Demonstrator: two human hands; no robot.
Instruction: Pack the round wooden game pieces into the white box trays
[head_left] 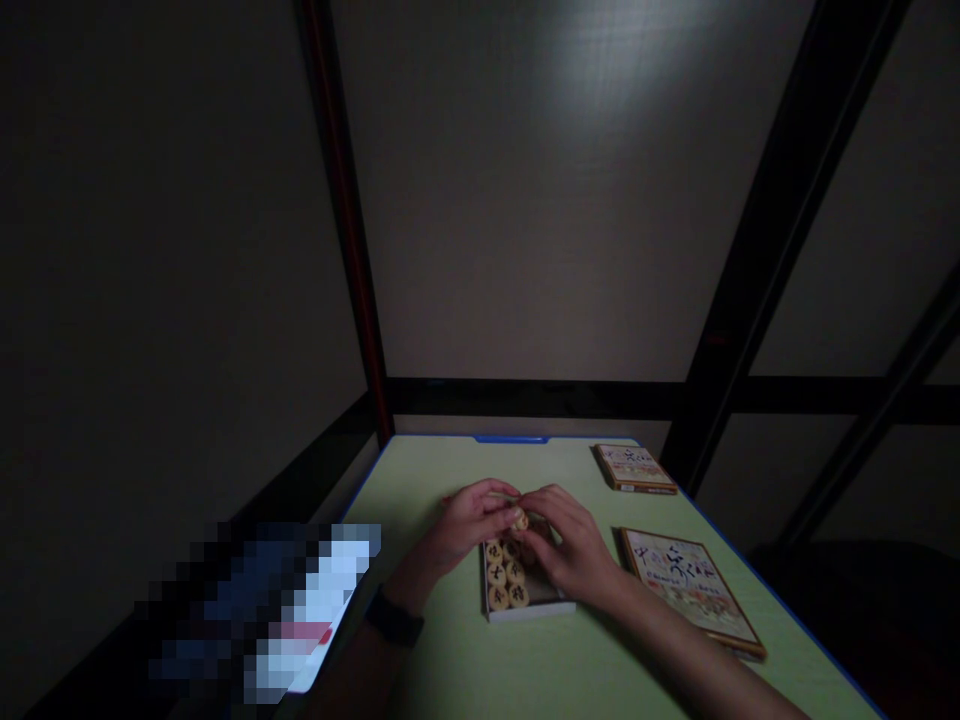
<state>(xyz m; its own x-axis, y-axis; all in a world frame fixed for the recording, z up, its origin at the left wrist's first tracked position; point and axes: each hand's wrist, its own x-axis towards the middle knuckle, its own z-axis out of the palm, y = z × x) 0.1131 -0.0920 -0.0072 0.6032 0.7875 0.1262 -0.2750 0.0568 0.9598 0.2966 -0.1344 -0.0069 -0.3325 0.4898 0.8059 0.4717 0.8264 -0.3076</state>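
Observation:
A pale round Chinese chess piece (pixel 521 520) is held above an open tray (pixel 534 610), between the fingers of both hands. My left hand (pixel 472 518) is closed on it from the left, thumb tip against the piece. From the right, my right hand (pixel 570 540) curls its fingers and thumb around the same spot; its palm side is hidden. Beneath the hands, two columns of round chess pieces (pixel 497 575) with dark characters lie in the tray's left part. Brown tray bottom shows to their right, partly covered by my right hand.
The tray stands on a pale green table (pixel 450 660) with a blue edge. A Chinese chess box (pixel 694 585) lies right of my forearm, and a second box (pixel 634 468) farther back. A bright, pixelated screen (pixel 315 610) is at the left edge. Walls enclose the table's far side.

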